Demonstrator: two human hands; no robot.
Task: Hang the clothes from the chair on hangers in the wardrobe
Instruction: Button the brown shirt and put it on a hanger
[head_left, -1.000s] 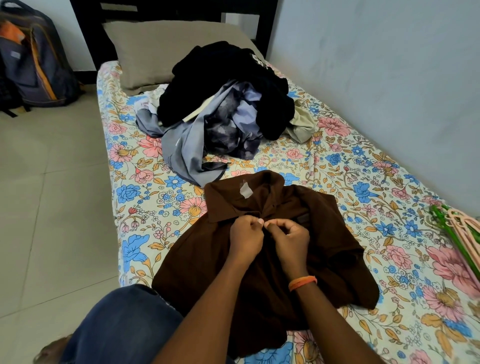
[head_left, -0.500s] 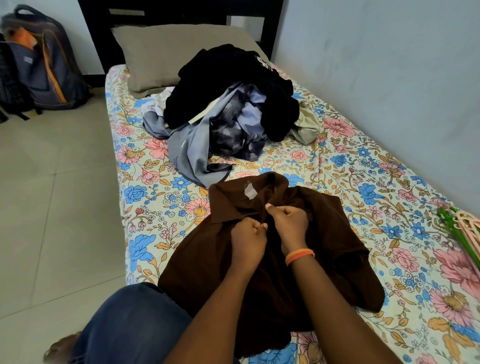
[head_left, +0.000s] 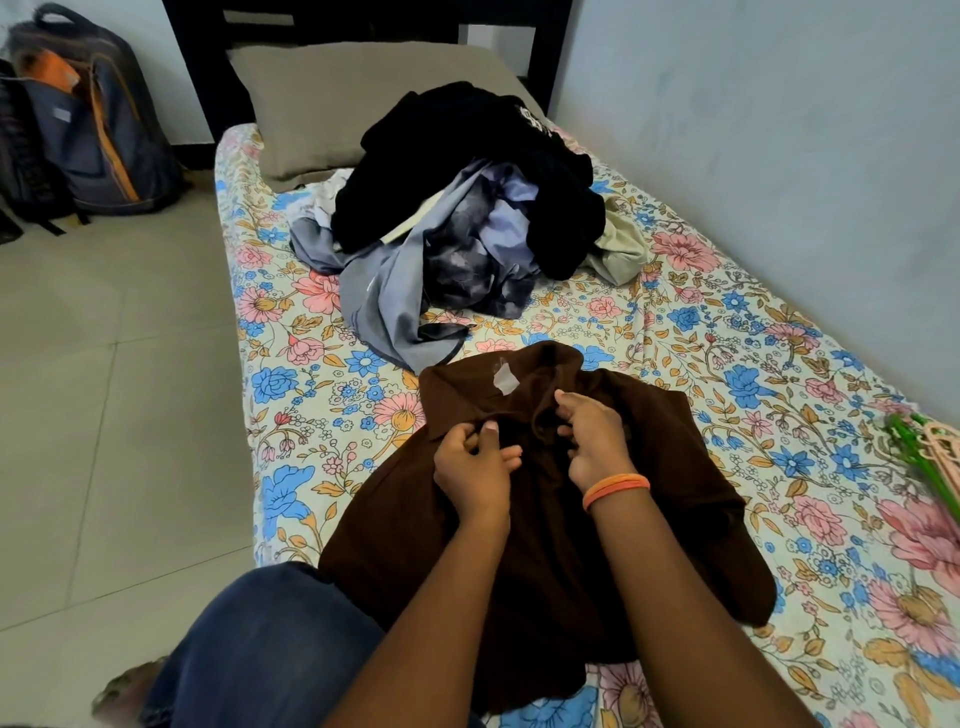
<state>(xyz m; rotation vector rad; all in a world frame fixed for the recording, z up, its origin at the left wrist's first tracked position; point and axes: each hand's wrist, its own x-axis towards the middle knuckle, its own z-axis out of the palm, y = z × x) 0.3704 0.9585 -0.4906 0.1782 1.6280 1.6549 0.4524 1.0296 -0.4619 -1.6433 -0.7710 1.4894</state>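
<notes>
Pinching the brown collared cotton shirt (head_left: 545, 519) on the floral-sheeted bed (head_left: 675, 332), our left hand (head_left: 475, 467) and right hand (head_left: 597, 441) have drifted apart; green and pink plastic hangers (head_left: 930, 457) lie well right.

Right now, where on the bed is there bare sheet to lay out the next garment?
One free patch lies on the sheet left of the brown shirt, below the clothes pile. Another runs along the wall side, between the pile and the hangers. The middle is crowded: both the left hand and right hand grip the shirt's collar there.
</notes>
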